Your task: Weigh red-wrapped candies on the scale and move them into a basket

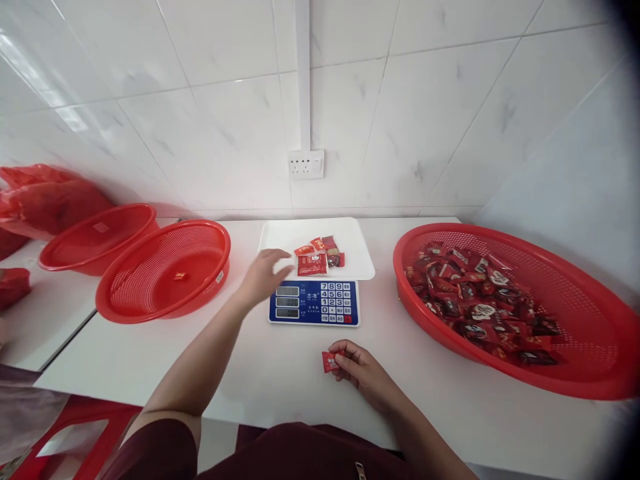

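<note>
My right hand (357, 368) pinches a small red wrapped candy (329, 362) above the table, in front of the scale. Over the left side of the white weighing tray (350, 230) is my left hand (265, 275), its fingers apart and nothing in them. Several red and brown candy packets (312, 265) lie on that tray, just right of my left fingertips. The blue digital scale (314, 303) faces me with its keypad and three small displays, whose digits are too faint to read surely.
A big red basket (425, 337) on the right holds many wrapped candies (480, 300). To the left stand a red basket (150, 293) with one small packet in it and a red basin (95, 233). Red plastic bags (50, 200) sit farther left. A wall socket (307, 164) is behind the scale.
</note>
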Demonstrator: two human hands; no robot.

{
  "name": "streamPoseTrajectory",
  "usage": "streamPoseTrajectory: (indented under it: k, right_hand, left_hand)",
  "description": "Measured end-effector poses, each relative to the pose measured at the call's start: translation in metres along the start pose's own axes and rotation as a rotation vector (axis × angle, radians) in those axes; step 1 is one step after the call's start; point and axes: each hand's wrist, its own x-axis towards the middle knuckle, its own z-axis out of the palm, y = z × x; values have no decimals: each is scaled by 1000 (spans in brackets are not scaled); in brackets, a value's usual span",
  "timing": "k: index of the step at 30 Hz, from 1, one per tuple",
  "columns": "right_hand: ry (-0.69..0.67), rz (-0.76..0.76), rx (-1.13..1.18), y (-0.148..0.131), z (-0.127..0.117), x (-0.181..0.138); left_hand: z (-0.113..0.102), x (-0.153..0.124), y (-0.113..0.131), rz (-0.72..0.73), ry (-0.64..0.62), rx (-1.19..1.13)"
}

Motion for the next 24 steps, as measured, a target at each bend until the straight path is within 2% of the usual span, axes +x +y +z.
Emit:
streamPoseTrajectory:
  k: [2, 5, 12, 20, 22, 24]
  right_hand:
    - [5, -3, 42, 1, 0, 0]
    - [8, -18, 95, 3, -1, 0]
    - [29, -20, 123, 8, -4, 3]
    - [36, -18, 109, 2, 1, 2]
    - [39, -15, 116, 2, 1, 2]
    - [33, -9, 126, 2, 1, 2]
  left_hand:
    - [20, 10, 23, 129, -79, -46]
    - [35, 23, 40, 189, -200, -38]
    - [35, 40, 32, 157, -295, 22]
    - [34, 45, 34, 99, -274, 113]
    - [28, 42, 34, 95, -219, 141]
    - [12, 37, 28, 74, -90, 162]
